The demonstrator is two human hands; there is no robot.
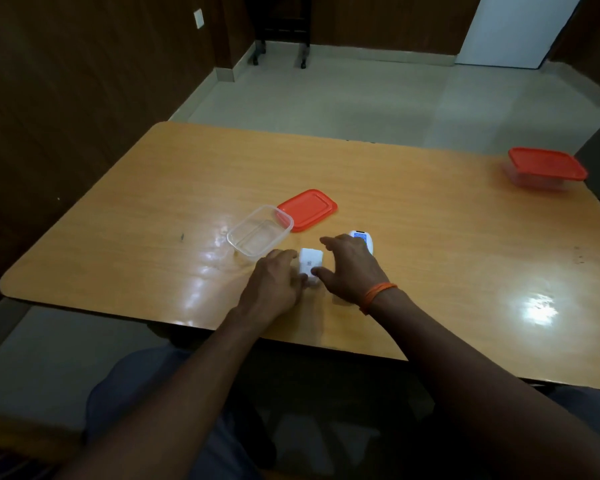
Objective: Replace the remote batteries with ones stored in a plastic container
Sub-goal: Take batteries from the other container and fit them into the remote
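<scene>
A white remote (309, 263) with a small barcode label lies on the table, back side up. My left hand (274, 284) is curled against its left side and near end, gripping it. My right hand (350, 268) is palm down just right of it, fingers spread, thumb touching the remote's near right corner. Under my right fingertips a second white piece with a blue label (362, 237) shows only in part. An open clear plastic container (237, 241) stands just left of the remote and looks empty. Its red lid (307, 209) lies flat behind. No batteries are visible.
A second clear container with a red lid on (548, 166) sits at the table's far right corner. The wooden table (447, 237) has its near edge just behind my wrists. A dark wall runs along the left side.
</scene>
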